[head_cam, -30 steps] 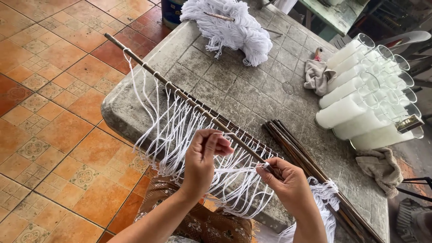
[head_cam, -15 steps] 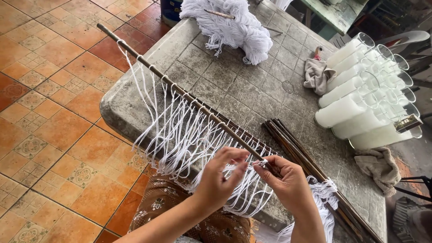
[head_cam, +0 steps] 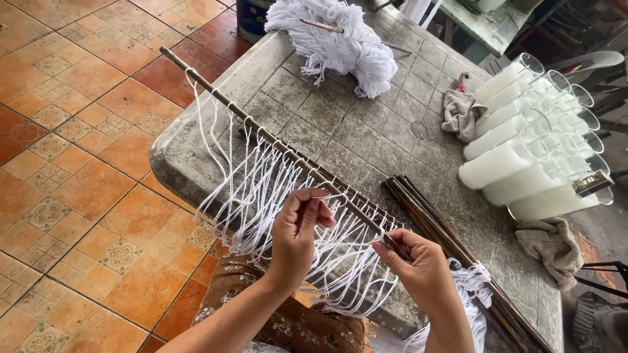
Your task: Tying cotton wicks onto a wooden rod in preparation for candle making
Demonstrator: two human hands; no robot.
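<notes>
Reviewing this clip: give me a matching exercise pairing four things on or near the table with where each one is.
Things:
1. Long brown wooden stick strung with white cords
2. Fluffy white yarn bundle
3. Clear glasses filled with white wax
4. Crumpled grey cloth

Places:
A. Far end of the table
B. Lying on their sides at the right edge
C. Just left of the glasses
D. Along the near edge, in the right hand

Pairs: 1-D, 2-A, 3-B, 4-C

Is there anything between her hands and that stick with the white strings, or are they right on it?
Nothing visible stands between. The right hand pinches the wooden stick near its close end, and the left hand has its fingertips at the white strings hanging from it. The bundle of dark sticks lies apart, behind.
</notes>
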